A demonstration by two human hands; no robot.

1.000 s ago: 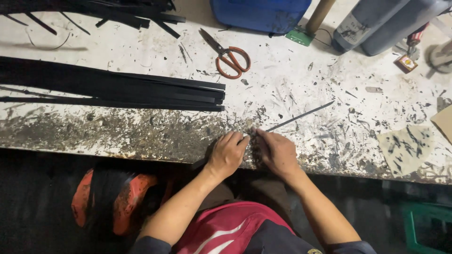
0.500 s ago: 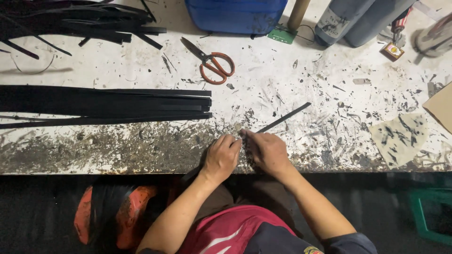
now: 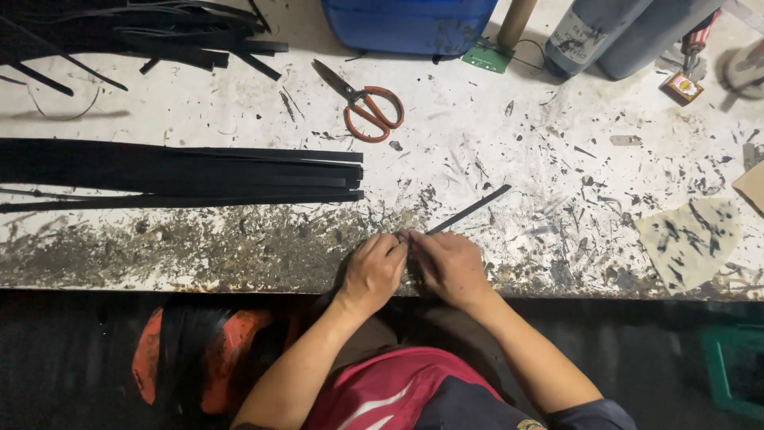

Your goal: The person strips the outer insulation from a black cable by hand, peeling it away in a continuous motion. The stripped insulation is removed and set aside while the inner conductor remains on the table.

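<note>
My left hand and my right hand meet at the front edge of a stained white workbench. Both pinch the near end of a thin black strip, which runs up and to the right from my fingers and lies on the bench. The gripped end is hidden between my fingertips. A long bundle of black strips lies flat to the left of my hands.
Red-handled scissors lie at the back middle. A blue container, grey cylinders and a pile of black offcuts line the far edge. A stained paper scrap sits right; an orange and black object below.
My hands have stayed together on the strip's end. The strip has shifted slightly; the view has drifted a little.
</note>
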